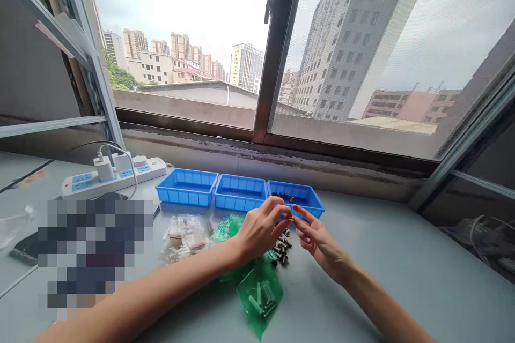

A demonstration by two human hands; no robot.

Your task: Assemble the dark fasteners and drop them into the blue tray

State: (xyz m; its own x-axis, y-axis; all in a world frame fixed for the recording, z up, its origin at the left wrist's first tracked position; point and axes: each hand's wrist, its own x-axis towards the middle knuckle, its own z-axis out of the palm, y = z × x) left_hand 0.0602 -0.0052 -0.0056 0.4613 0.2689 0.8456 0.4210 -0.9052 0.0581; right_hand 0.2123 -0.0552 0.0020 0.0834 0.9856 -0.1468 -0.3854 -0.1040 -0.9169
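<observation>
My left hand (263, 228) and my right hand (316, 236) meet fingertip to fingertip above a small pile of dark metal parts (282, 249) on the grey table. Both pinch a tiny part between them, too small to name. Just behind the hands stand three blue trays in a row: the left tray (187, 188), the middle tray (240, 194) and the right tray (296, 196), which holds a few dark parts. Green plastic bags (259, 292) with metal pieces lie under my left forearm.
Clear plastic bags (185, 233) lie left of the green ones. A white power strip (115, 174) with plugged chargers sits at the back left. A blurred-out patch covers the left table area. A window with a sill runs behind the trays; cables lie at far right.
</observation>
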